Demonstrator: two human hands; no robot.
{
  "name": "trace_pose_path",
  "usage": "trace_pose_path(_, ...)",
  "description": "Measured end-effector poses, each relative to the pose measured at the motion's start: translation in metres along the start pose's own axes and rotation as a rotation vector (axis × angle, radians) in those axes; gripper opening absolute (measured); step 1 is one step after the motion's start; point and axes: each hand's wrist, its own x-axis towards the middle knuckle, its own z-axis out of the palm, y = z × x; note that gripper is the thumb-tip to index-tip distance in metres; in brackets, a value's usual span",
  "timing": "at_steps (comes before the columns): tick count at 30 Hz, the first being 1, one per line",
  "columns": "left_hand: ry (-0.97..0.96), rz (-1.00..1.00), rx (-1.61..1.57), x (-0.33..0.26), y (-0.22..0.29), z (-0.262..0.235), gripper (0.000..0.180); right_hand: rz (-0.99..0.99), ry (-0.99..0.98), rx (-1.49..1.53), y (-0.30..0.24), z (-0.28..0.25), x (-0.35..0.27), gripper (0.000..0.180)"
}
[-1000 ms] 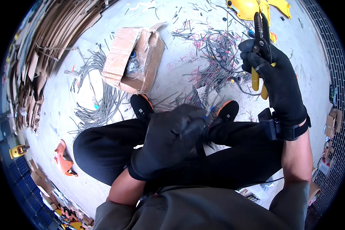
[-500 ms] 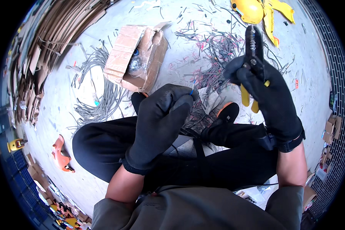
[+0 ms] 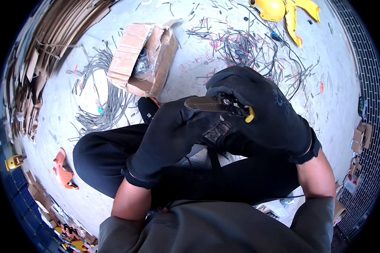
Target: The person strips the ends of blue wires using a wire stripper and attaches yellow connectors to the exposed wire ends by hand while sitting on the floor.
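Both of my hands wear black gloves and meet in front of my crossed legs. My right hand (image 3: 268, 118) is closed round a wire stripper (image 3: 204, 104) with dark jaws and yellow handles. Its jaws point left and lie across the fingertips of my left hand (image 3: 162, 139). The left fingers are pinched together, and the thin blue-ended wire they held a moment ago is hidden behind the tool and fingers. Below the hands, a silvery quilted surface (image 3: 198, 160) shows between my legs.
A torn cardboard box (image 3: 128, 55) stands ahead, left of a heap of cut wires (image 3: 240, 48). Bundled grey cables (image 3: 118, 105) lie farther left. Yellow plastic parts (image 3: 272, 10) rest at the far right, an orange part (image 3: 62, 168) at the left. Stacked cardboard (image 3: 50, 50) lines the left edge.
My right hand has come left and down with the wire stripper, turning its jaws from pointing away to pointing left, against my left fingers. The blue wire end has gone out of sight.
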Motion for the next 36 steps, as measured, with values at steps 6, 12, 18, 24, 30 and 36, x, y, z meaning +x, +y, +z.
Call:
trace_pose_path(6, -0.077, -0.246, -0.014, 0.003, 0.02, -0.005, 0.019, 0.032, -0.037, 0.017, 0.001, -0.002, -0.003, 0.03)
trace_pose_path(12, 0.004, -0.056, -0.05, -0.004, 0.014, -0.002, 0.016, 0.093, -0.101, -0.083, -0.004, -0.005, -0.003, 0.032)
trace_pose_path(18, -0.003, -0.095, 0.003, 0.003, 0.022, -0.002, 0.015, 0.137, 0.064, -0.165, 0.003, -0.001, -0.004, 0.025)
trace_pose_path(24, 0.17, -0.157, -0.115, -0.004, 0.023, -0.019, 0.016, 0.371, 0.287, -0.356, 0.055, -0.062, -0.023, 0.01)
trace_pose_path(30, 0.157, -0.161, -0.175, 0.001, 0.025, -0.019, 0.018, 0.627, 0.447, -0.456, 0.091, -0.113, -0.055, 0.022)
trace_pose_path(36, 0.203, -0.11, -0.136, 0.006, 0.011, -0.017, 0.027, 0.609, 0.391, 0.055, 0.033, -0.074, -0.023, 0.026)
